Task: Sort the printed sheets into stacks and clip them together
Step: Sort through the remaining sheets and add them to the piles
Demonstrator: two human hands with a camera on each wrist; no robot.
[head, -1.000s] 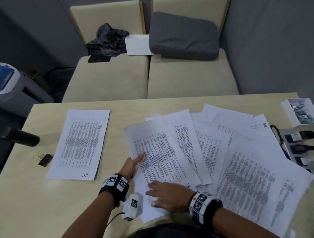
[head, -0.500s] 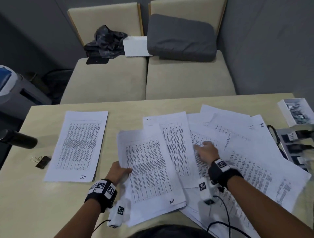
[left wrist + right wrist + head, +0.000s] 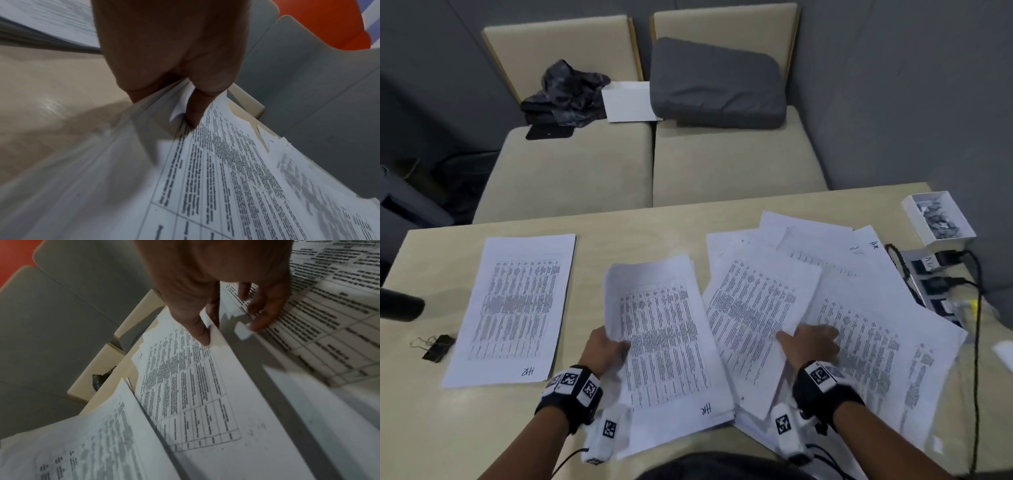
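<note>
My left hand (image 3: 606, 345) grips the left edge of a bundle of printed sheets (image 3: 667, 342) marked HR, thumb (image 3: 195, 112) on top, so that edge curls up off the table. My right hand (image 3: 810, 341) pinches the right edge of one printed sheet (image 3: 751, 308) in the spread pile of papers (image 3: 866, 329). Its thumb (image 3: 200, 331) is above that edge and its fingers (image 3: 260, 316) touch the page below. A flat stack marked HR (image 3: 513, 308) lies at the left. A black binder clip (image 3: 436, 347) sits beside it.
A white box of clips (image 3: 938, 219) stands at the table's far right, and a power strip (image 3: 935, 284) with black cables lies nearer. A black cylinder (image 3: 397, 305) pokes in at the left edge. Beige seats (image 3: 647, 164) with a grey cushion stand beyond the table.
My left hand has pulled the HR bundle clear of the pile and raised its edge. My right hand left the bundle, reached into the spread papers and took hold of a sheet's edge.
</note>
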